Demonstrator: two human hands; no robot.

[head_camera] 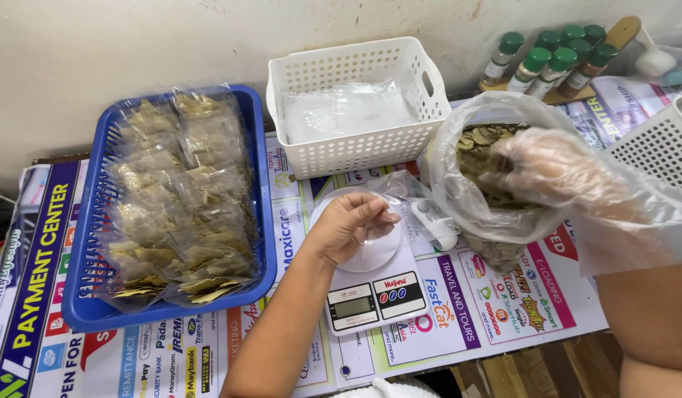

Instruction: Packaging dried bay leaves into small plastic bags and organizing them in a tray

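Over round white scale [370, 276], bare left hand [348, 225] pinching crinkly clear pouch [389, 193]

Left hand [350, 225] curled, fingers pinched; gloved right hand [558, 171] reaching forward.

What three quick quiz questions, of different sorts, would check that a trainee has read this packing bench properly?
1. True or false: the right hand wears a clear plastic glove.
2. What does the left hand hold above the white digital scale?
3. The blue basket holds: A) spice bottles B) packets of dried leaves C) coins

Key: 1 true. 2 a small clear plastic bag. 3 B.
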